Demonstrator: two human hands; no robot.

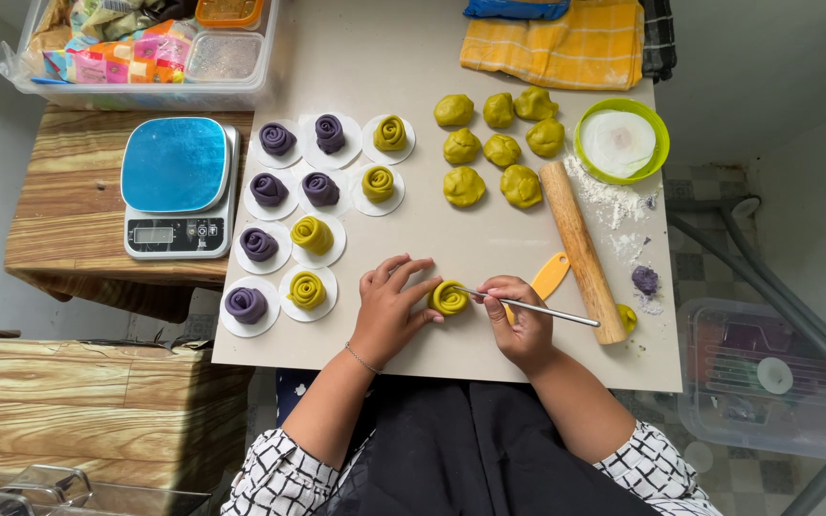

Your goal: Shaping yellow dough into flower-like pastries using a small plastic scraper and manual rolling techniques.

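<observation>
The yellow roll lies on the board, just left of the rolling pin. The left hand touches the roll's left side with loosely curled, half-open fingers, not closed around it. The right hand, just right of the roll, pinches a thin stick whose tip touches the roll.

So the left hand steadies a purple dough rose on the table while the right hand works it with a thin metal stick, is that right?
Not quite: the dough rose being worked is yellow-green, not purple, as the head view shows. The left hand does steady it on the table, and the right hand holds the thin metal stick with its tip at the rose. The purple roses sit finished to the left.
</observation>
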